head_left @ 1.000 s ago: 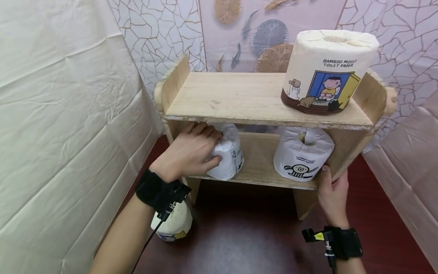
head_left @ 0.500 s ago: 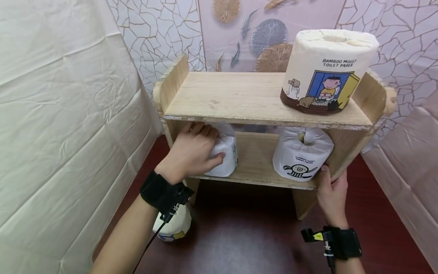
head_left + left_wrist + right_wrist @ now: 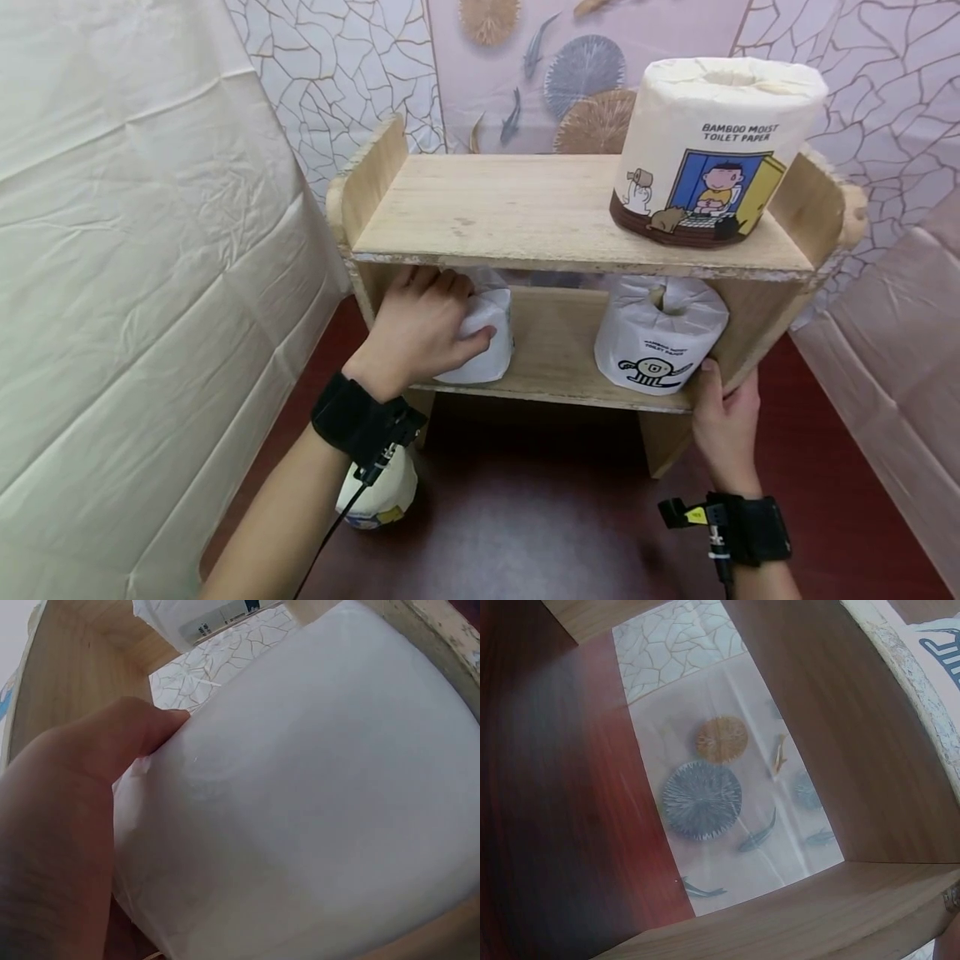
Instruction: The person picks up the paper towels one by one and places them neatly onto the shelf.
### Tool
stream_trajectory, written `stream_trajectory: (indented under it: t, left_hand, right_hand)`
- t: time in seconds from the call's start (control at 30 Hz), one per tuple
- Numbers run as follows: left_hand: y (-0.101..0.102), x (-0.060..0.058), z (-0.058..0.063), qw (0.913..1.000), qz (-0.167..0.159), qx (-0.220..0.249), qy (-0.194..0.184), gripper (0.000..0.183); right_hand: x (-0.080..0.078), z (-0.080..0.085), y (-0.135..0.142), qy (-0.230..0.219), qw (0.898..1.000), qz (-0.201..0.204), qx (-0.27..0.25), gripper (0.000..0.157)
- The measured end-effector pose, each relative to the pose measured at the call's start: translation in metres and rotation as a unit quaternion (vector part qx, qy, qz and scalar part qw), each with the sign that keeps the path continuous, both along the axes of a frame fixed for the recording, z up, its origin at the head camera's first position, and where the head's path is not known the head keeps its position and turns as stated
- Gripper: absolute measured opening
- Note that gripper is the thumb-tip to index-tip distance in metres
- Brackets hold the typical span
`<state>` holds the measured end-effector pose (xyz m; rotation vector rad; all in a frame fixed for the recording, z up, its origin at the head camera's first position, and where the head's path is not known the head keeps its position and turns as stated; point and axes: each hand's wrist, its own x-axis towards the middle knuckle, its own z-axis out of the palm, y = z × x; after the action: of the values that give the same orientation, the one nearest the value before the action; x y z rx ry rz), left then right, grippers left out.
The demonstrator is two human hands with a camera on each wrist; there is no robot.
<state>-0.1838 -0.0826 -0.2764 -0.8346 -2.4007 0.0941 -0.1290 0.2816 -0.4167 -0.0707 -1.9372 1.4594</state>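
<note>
On the left of the lower level of a wooden shelf (image 3: 487, 212) stands a white-wrapped toilet paper roll (image 3: 487, 342). My left hand (image 3: 420, 333) grips this roll, its fingers over the far side and its thumb across the front. Seen from the left wrist, the roll (image 3: 315, 787) fills most of the view, with one digit pressed on its edge. At the lower right, my right hand (image 3: 726, 429) holds the shelf's side panel, thumb in front; its other fingers are partly hidden. Just above that thumb stands a second white toilet paper roll (image 3: 660, 337), printed with a cartoon.
A larger cream toilet paper roll (image 3: 712, 158) stands at the right of the top board. Another cream roll (image 3: 382, 492) sits on the dark red surface (image 3: 525, 517), partly behind my left wrist. Cloth walls (image 3: 150, 275) flank the shelf.
My left hand has shifted the roll leftward on the lower level, and its printed side has turned almost out of sight. My right hand stays on the side panel.
</note>
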Motion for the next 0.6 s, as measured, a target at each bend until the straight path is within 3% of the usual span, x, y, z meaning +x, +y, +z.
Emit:
stream_trajectory:
  t: [0.3,0.6]
  left_hand:
    - [0.008,-0.004,-0.004,0.9998,0.015,0.011,0.004,0.054]
    - [0.014,-0.002,-0.008,0.9981,0.013,0.045,-0.04,0.066]
  right_hand:
    - [0.0,0.0,-0.001,-0.002,1.0,0.002,-0.005,0.046]
    - [-0.001,-0.001,0.0,0.007,1.0,0.001,-0.01,0.045]
